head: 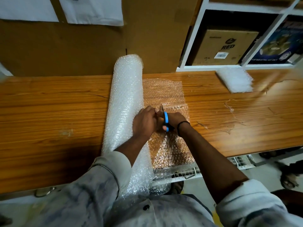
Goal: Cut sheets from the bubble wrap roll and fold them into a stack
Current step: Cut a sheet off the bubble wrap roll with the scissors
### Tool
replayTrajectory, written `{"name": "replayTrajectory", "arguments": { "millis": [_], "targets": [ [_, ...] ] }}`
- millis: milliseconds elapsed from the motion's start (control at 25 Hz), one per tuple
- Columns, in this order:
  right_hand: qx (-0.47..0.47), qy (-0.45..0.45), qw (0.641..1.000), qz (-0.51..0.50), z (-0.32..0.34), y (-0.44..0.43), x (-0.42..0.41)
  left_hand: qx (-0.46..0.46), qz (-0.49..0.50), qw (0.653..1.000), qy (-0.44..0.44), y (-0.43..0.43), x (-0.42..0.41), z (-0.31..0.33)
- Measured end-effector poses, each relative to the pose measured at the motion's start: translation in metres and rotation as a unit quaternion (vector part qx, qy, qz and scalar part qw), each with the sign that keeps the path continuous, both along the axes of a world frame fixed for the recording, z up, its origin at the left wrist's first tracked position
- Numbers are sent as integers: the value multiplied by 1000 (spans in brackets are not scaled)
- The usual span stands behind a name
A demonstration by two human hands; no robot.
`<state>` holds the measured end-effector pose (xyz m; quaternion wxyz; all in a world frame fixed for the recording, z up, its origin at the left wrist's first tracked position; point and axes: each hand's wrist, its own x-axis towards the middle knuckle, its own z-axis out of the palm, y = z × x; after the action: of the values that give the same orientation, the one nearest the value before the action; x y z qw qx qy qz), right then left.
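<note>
A thick bubble wrap roll (125, 102) lies across the wooden table (54, 108), from the back wall to the front edge. An unrolled sheet (164, 90) spreads flat to its right. My right hand (176, 119) grips blue-handled scissors (166, 121), blades pointing away along the sheet beside the roll. My left hand (145, 122) pinches the sheet next to the blades, resting against the roll. A folded stack of bubble wrap (234, 80) sits at the back right of the table.
Cardboard panels line the wall behind. A white shelf (195, 38) at the back right holds a cardboard box (223, 48). A wire basket (188, 172) hangs under the table's front edge. Thin plastic scraps (229, 107) lie right of the sheet.
</note>
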<state>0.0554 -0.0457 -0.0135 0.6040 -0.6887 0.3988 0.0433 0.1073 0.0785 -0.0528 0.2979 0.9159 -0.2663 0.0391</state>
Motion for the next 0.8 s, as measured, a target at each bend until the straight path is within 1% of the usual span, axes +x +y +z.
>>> {"name": "replayTrajectory", "arguments": {
  "millis": [120, 200, 280, 320, 360, 440, 480, 560, 640, 680, 720, 800],
  "targets": [
    [-24, 27, 999, 14, 2, -9, -1, 12, -2, 1000, -12, -1, 1, -4],
    [-32, 44, 998, 15, 0, -13, -5, -8, 5, 1000, 16, -3, 2, -4],
    [23, 58, 998, 21, -4, -17, -10, -29, 8, 998, 61, -13, 13, 2],
    [62, 67, 995, 35, -4, -17, -12, -22, 7, 997, 67, -20, 23, 7],
    [90, 79, 991, 51, -4, -17, -14, -6, 6, 998, 64, -25, 32, 12],
    [102, 88, 988, 69, -3, -19, -18, 31, -3, 998, 47, -31, 49, 19],
    [98, 83, 990, 66, -4, -20, -19, 52, -15, 998, 34, -33, 55, 18],
    [42, 61, 995, 65, -6, -25, -20, 82, -37, 996, 20, -34, 61, 15],
    [-8, 49, 994, 94, -12, -28, -22, 69, -32, 997, 19, -34, 61, 11],
    [4, 41, 994, 105, -15, -28, -23, 58, -25, 998, 18, -34, 62, 8],
    [35, 26, 994, 105, -17, -27, -25, 51, -22, 998, 16, -35, 62, 6],
    [82, 4, 992, 92, -20, -26, -27, 42, -20, 999, 12, -36, 62, 2]
  ]
}}
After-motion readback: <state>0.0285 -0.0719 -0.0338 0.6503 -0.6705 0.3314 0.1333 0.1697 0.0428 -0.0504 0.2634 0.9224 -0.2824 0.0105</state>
